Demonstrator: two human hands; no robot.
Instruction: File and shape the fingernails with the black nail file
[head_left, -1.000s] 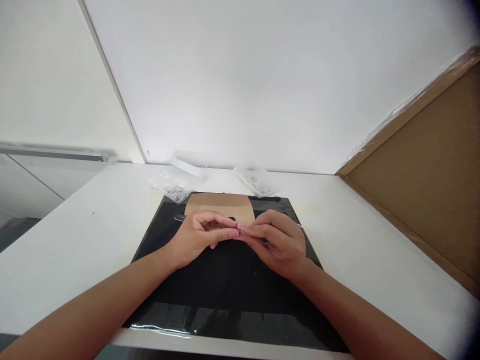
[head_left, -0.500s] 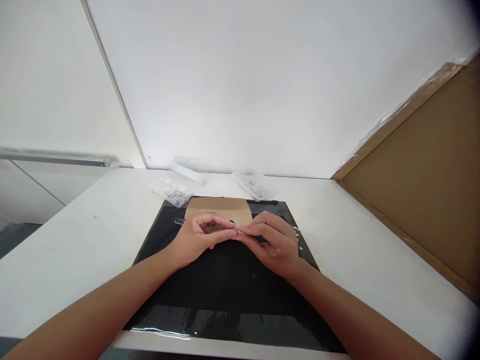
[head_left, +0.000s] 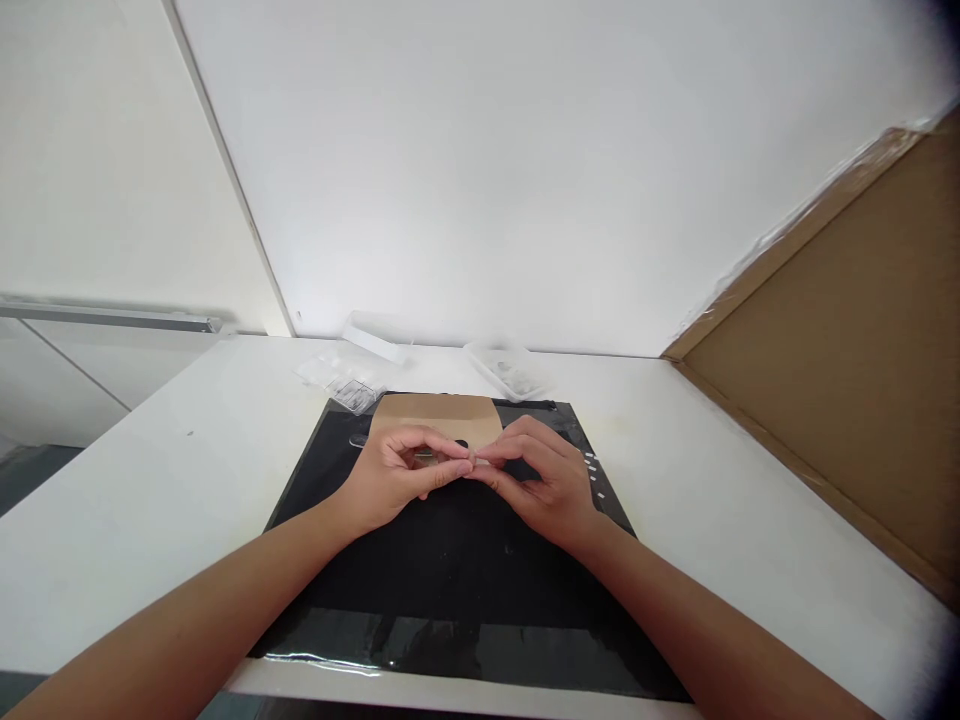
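My left hand (head_left: 397,475) is closed in a pinch, its thumb and index finger meeting near the middle of the view. My right hand (head_left: 544,480) is pinched too, with its fingertips touching those of the left. Whatever lies between the fingertips is too small to make out. Both hands are above a black mat (head_left: 442,570). Behind them a brown sheet (head_left: 439,408) lies at the mat's back edge, and a small black round thing shows just past the fingertips. Several tiny white pieces (head_left: 592,467) lie on the mat to the right of my right hand.
Clear plastic bags (head_left: 349,385) and a white strip (head_left: 375,345) lie behind the mat on the white table (head_left: 150,490). A clear tray (head_left: 510,375) with small contents stands behind the brown sheet. A cardboard panel (head_left: 840,350) stands at the right; a white wall rises behind.
The fingers of my right hand have shifted slightly, its knuckles a little further up and left. My left hand has hardly moved.
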